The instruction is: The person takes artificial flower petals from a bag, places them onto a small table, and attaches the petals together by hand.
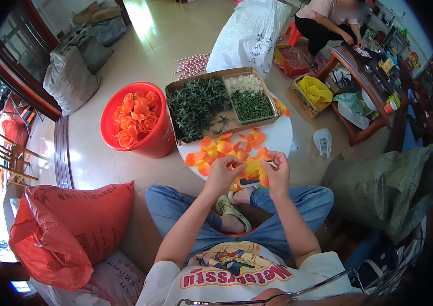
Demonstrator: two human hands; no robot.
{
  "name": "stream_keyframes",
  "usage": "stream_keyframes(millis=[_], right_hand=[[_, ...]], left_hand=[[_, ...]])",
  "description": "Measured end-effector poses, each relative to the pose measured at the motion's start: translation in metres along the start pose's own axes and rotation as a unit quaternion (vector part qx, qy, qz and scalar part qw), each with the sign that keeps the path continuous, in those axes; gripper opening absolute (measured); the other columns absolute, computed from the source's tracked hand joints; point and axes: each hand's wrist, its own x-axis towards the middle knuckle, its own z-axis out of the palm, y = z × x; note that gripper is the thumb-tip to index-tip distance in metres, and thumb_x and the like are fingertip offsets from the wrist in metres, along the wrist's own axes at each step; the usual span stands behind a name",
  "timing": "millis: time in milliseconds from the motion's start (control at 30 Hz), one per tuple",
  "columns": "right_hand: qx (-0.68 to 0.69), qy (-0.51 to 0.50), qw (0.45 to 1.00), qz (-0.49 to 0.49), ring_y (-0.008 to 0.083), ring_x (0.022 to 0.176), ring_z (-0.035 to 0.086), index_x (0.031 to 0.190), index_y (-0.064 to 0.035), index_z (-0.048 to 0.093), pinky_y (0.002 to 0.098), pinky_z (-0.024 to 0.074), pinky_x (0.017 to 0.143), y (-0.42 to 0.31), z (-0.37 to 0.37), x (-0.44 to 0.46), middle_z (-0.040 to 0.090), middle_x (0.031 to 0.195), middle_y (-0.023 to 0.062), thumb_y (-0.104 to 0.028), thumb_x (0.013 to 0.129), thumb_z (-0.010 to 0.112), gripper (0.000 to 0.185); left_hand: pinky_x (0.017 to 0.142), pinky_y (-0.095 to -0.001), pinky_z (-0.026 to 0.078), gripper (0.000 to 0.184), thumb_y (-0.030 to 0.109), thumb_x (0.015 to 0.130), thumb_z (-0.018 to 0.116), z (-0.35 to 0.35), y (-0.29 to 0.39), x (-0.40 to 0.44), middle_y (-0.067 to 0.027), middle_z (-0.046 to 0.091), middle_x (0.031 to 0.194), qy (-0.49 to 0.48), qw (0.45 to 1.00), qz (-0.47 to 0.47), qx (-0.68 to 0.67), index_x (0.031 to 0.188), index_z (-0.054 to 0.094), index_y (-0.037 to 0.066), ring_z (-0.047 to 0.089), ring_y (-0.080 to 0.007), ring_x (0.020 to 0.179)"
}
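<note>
My left hand (223, 174) and my right hand (278, 175) are held close together over the near edge of a round white table (284, 133). Both pinch an orange-yellow petal piece (252, 170) between them. More orange petal pieces (210, 149) lie on the table just beyond my hands. Behind them, a cardboard box (234, 124) holds dark green leafy pieces (196, 104), with a clear tray of white bits (243, 84) and small green bits (252, 105) at its right side.
Left of the table stands a red bucket (163, 133) of orange flowers. A red sack (81, 219) lies left of my legs, a grey-green sack (379, 188) to the right. A large white bag (247, 38) stands behind the table. Another person (328, 23) sits at the back right.
</note>
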Motion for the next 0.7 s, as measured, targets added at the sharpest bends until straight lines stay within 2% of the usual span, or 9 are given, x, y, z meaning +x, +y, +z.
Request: stream_keyframes(millis=[200, 300, 500, 600, 700], right_hand=[[-0.045, -0.003, 0.999, -0.003, 0.0046, 0.074, 0.054, 0.105, -0.0009, 0.051, 0.0191, 0.0453, 0.066, 0.009, 0.001, 0.001, 0.058, 0.093, 0.0038, 0.008, 0.081, 0.061, 0.027], [-0.035, -0.007, 0.999, 0.007, 0.0046, 0.073, 0.054, 0.105, -0.0009, 0.051, 0.0193, 0.0452, 0.066, 0.016, -0.002, 0.001, 0.059, 0.091, 0.0032, 0.008, 0.080, 0.061, 0.028], [-0.017, -0.014, 1.000, 0.018, 0.0061, 0.075, 0.056, 0.105, -0.0003, 0.051, 0.0201, 0.0461, 0.068, 0.018, -0.005, 0.003, 0.060, 0.093, 0.0047, 0.009, 0.080, 0.060, 0.028], [-0.016, -0.024, 0.999, 0.019, 0.0067, 0.079, 0.058, 0.106, -0.0001, 0.051, 0.0202, 0.0469, 0.070, 0.012, -0.005, 0.004, 0.061, 0.097, 0.0060, 0.010, 0.080, 0.060, 0.029], [-0.032, -0.053, 0.998, 0.013, 0.0084, 0.084, 0.059, 0.107, -0.0005, 0.051, 0.0215, 0.0484, 0.074, 0.010, -0.009, 0.010, 0.060, 0.102, 0.0064, 0.010, 0.079, 0.061, 0.032]], left_hand=[[0.059, -0.0332, 0.045, 0.024, 0.022, 0.079, 0.071, -0.009, 0.003, 0.013, -0.0115, 0.062, 0.070, -0.011, 0.993, 0.010, 0.119, 0.089, 0.067, 0.000, 0.058, -0.0202, 0.061], [0.060, -0.0352, 0.046, 0.025, 0.023, 0.079, 0.071, -0.008, 0.000, 0.016, -0.0123, 0.062, 0.070, -0.009, 0.992, -0.002, 0.126, 0.089, 0.067, 0.001, 0.059, -0.0239, 0.062], [0.060, -0.0347, 0.046, 0.025, 0.023, 0.079, 0.070, -0.007, -0.001, 0.014, -0.0126, 0.062, 0.070, -0.002, 0.992, 0.009, 0.127, 0.088, 0.066, 0.000, 0.059, -0.0241, 0.062], [0.059, -0.0333, 0.045, 0.023, 0.022, 0.079, 0.070, -0.007, -0.003, 0.010, -0.0118, 0.062, 0.069, -0.009, 0.996, 0.000, 0.093, 0.086, 0.066, 0.000, 0.058, -0.0217, 0.061], [0.058, -0.0310, 0.044, 0.021, 0.020, 0.079, 0.072, -0.004, -0.009, 0.003, -0.0094, 0.061, 0.068, -0.008, 0.998, 0.013, 0.068, 0.084, 0.065, 0.000, 0.055, -0.0158, 0.059]])
